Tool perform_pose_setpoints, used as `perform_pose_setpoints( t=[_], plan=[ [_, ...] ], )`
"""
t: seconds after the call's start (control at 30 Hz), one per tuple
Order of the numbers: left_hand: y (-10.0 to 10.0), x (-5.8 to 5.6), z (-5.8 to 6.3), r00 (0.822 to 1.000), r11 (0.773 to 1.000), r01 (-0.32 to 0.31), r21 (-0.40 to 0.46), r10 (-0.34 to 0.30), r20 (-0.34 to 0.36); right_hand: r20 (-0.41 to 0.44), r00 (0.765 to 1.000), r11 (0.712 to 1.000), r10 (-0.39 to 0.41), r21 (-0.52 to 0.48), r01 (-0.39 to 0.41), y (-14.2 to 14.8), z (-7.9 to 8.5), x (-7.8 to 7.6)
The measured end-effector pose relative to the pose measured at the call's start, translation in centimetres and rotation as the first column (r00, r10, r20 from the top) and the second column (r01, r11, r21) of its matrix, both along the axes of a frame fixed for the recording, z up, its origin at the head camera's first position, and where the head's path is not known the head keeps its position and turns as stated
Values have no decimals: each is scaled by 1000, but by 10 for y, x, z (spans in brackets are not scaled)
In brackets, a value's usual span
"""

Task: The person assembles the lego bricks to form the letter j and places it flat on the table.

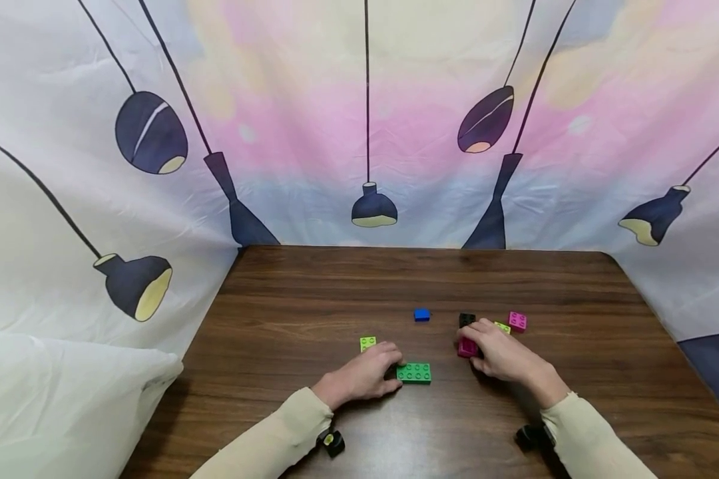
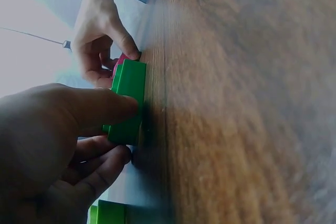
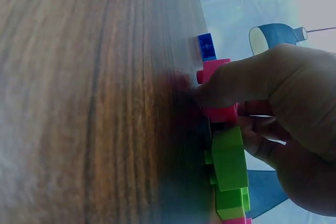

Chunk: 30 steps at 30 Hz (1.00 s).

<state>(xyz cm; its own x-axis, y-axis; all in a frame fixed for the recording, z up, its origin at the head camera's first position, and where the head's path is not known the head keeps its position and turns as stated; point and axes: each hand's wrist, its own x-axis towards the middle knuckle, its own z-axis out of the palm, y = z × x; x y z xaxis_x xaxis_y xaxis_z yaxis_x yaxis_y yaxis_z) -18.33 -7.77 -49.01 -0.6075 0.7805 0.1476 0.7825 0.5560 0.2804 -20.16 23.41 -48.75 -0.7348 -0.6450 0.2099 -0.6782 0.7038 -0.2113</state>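
My left hand (image 1: pixel 362 372) pinches the left end of a green brick (image 1: pixel 416 374) with two rows of studs. In the left wrist view the thumb presses the long side of the green brick (image 2: pixel 131 80), the other fingers partly hidden behind. My right hand (image 1: pixel 506 349) grips a dark pink brick (image 1: pixel 467 348) between thumb and fingers. In the right wrist view a stud on this pink brick (image 3: pixel 218 114) points toward the table. A black brick (image 1: pixel 467 320) sits just behind it, and a lime brick (image 1: pixel 502 327) is partly hidden by the right hand.
Beyond the left hand lies another lime brick (image 1: pixel 368 342). A blue brick (image 1: pixel 421 315) stands farther back, and a pink brick (image 1: pixel 518 321) is at the right. The wooden table (image 1: pixel 335 279) ends at a printed cloth (image 1: pixel 311 199); white cloth (image 1: pixel 66 399) hangs at the left.
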Motion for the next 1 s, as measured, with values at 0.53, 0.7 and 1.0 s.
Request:
perform_pose_setpoints(
  t=[0.53, 0.7, 1.0],
  plan=[
    [0, 1, -2, 1000, 1000, 0, -4, 0, -3, 32, 999, 997, -13, -72, 15, -3, 0, -1],
    [0, 0, -2, 1000, 1000, 5, 9, -5, -19, 58, 997, 996, -45, -80, 50, -5, 0, -1],
    [1, 0, -3, 999, 1000, 1, 12, 0, -32, 107, 992, 991, -70, -110, 82, -5, 0, 0]
  ],
)
